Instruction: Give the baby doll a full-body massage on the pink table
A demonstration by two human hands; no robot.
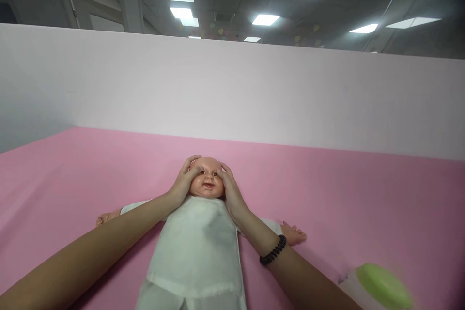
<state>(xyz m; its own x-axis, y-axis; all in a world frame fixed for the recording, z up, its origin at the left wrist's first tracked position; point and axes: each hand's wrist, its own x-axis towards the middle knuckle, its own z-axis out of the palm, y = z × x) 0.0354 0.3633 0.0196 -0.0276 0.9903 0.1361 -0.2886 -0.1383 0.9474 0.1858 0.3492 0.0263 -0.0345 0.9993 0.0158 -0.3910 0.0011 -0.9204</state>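
A baby doll [208, 184] in white clothes lies face up, its head toward the far wall and its arms spread to both sides. My left hand [185, 181] cups the left side of the doll's head, with the thumb beside its eye. On the other side, my right hand [231, 189] holds the head in the same way, its thumb near the other eye. Both hands touch the doll's head, and their outer fingers are partly hidden behind it. A black coiled band circles my right wrist.
The doll rests on a pink surface [345, 198]. Behind it stands a white wall or partition [232, 92]. A container with a green lid [384, 286] is at the lower right, partly behind my right forearm.
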